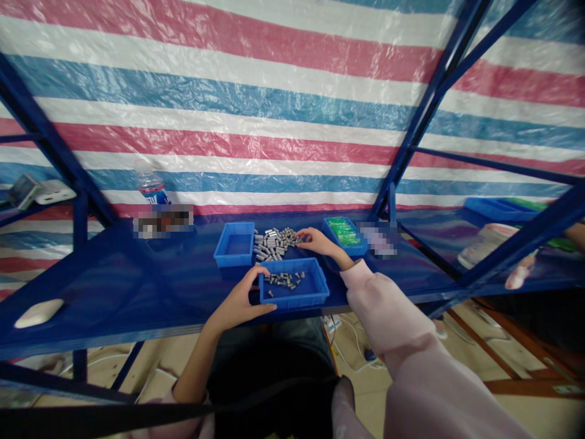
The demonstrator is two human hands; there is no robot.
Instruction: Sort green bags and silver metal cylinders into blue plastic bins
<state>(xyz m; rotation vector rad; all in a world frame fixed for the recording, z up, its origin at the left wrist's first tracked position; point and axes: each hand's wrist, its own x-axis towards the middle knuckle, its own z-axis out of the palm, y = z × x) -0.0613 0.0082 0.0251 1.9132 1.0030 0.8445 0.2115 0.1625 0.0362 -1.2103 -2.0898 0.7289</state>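
Observation:
My left hand (242,300) grips the left end of a blue tray (299,300) near the table's front edge, thumb along its front side and fingers at the rear left corner. Several small metal screws lie in that tray. Behind it is a loose pile of short metal cylinders (274,245). At the right side of the pile, my right hand (317,241) has its fingers bent down onto the pieces; whether a piece is between the fingertips is too small to tell. Left of the pile stands another blue tray (235,239), with nothing visible in it.
A blue box of green packets (343,231) stands right of the pile. A bottle (153,188) is at the back left, a white mouse (39,313) at the far left. Blue frame posts (409,143) rise behind. Another person's hand (521,273) shows at the right.

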